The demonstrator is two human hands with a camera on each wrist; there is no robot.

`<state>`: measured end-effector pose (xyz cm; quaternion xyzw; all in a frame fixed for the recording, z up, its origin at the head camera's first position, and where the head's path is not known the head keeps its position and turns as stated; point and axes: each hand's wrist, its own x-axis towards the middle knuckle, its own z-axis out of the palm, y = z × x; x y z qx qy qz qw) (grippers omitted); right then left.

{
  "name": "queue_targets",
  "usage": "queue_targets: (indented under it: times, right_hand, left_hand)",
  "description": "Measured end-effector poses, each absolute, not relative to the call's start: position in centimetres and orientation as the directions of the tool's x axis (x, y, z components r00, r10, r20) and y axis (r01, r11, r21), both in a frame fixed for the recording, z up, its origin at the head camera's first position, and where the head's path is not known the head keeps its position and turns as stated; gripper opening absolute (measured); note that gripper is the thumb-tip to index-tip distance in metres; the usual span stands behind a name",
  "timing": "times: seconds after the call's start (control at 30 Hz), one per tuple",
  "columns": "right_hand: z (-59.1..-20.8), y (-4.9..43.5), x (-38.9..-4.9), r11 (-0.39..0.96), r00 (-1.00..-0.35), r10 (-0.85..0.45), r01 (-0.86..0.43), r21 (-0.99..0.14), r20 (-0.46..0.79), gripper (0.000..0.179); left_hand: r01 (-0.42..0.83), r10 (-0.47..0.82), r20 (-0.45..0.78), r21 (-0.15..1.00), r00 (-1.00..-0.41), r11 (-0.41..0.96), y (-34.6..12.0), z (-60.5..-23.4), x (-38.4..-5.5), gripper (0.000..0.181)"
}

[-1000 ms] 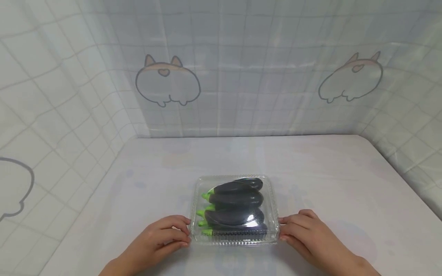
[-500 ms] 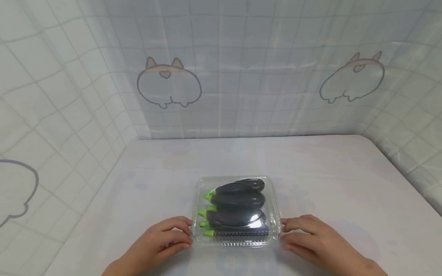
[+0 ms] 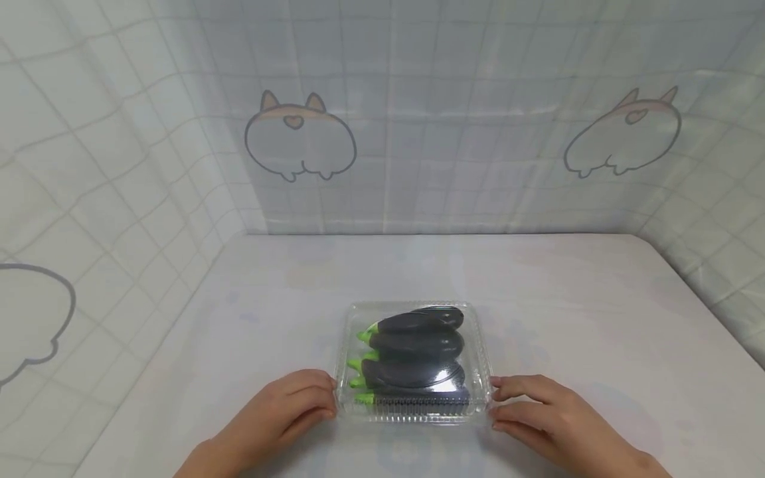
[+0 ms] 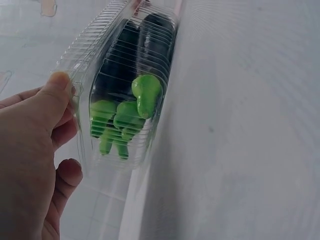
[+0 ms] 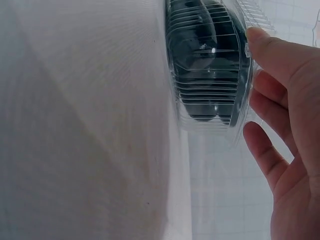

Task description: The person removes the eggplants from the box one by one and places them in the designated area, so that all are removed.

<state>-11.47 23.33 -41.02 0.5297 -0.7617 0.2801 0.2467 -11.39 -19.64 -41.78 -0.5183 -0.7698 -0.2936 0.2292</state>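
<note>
A clear plastic clamshell box (image 3: 478, 332) with ribbed sides lies flat and closed on the table in the head view. Inside it are several dark purple eggplants (image 3: 415, 345), their green stems (image 4: 146, 95) pointing left. At the box's near left edge, my left hand (image 3: 287, 408) pinches the rim; the left wrist view shows the thumb on top and fingers curled below. My right hand (image 3: 550, 411) pinches the opposite rim, its thumb against the edge in the right wrist view (image 5: 295, 95). Part of the eggplants is blurred by glare on the lid.
The table (image 3: 287, 285) has a pale cloth with faint coloured patches. Behind it and along both sides hang white grid-patterned sheets (image 3: 406, 146) with cartoon animal outlines.
The head view has shifted slightly, so everything sits a little further right. The right hand's fingers are spread a bit more at the rim. The box stays put on the table.
</note>
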Motion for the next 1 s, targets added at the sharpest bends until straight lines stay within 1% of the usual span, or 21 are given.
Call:
queue_targets:
  times: [0.07, 0.27, 0.37, 0.5, 0.63, 0.7, 0.77, 0.83, 1.0]
  right_hand:
    - [-41.1, 23.3, -11.5, 0.289, -0.325, -0.667, -0.942, -0.169, 0.671, 0.015]
    - [-41.2, 23.3, -11.4, 0.287, -0.314, -0.67, -0.945, -0.155, 0.673, 0.017]
    - [-41.3, 23.3, -11.5, 0.271, -0.31, -0.664, -0.948, -0.166, 0.68, 0.017]
    - [-41.3, 23.1, -11.9, 0.275, -0.347, -0.65, -0.937, -0.216, 0.676, 0.012]
    - [-41.1, 23.1, -12.3, 0.303, -0.372, -0.636, -0.926, -0.224, 0.676, 0.012]
    - [-40.7, 23.3, -12.4, 0.3, -0.367, -0.627, -0.928, -0.222, 0.687, 0.012]
    - [-40.1, 23.4, -12.5, 0.299, -0.373, -0.617, -0.925, -0.232, 0.693, 0.012]
    - [-39.4, 23.4, -12.6, 0.295, -0.361, -0.609, -0.93, -0.221, 0.707, 0.014]
    - [-37.1, 22.9, -13.5, 0.295, -0.283, -0.597, -0.948, -0.123, 0.751, 0.02]
  left_hand:
    - [0.926, 0.659, 0.653, 0.225, -0.373, 0.302, -19.6, -41.9, -11.5, 0.008]
    - [0.917, 0.642, 0.655, 0.273, -0.399, 0.291, -19.8, -42.3, -11.5, 0.006]
    - [0.92, 0.632, 0.668, 0.293, -0.392, 0.261, -19.9, -42.4, -11.6, 0.003]
    - [0.928, 0.623, 0.688, 0.298, -0.372, 0.225, -20.0, -42.4, -12.0, 0.004]
    - [0.919, 0.619, 0.68, 0.317, -0.393, 0.236, -20.0, -42.1, -12.4, 0.005]
    - [0.912, 0.618, 0.671, 0.329, -0.409, 0.247, -19.8, -42.0, -12.5, 0.005]
    - [0.911, 0.617, 0.672, 0.332, -0.411, 0.245, -19.7, -41.9, -12.6, 0.006]
    - [0.915, 0.611, 0.683, 0.328, -0.4, 0.233, -19.6, -41.6, -12.7, 0.007]
    - [0.915, 0.575, 0.713, 0.343, -0.401, 0.212, -19.5, -40.1, -13.5, 0.007]
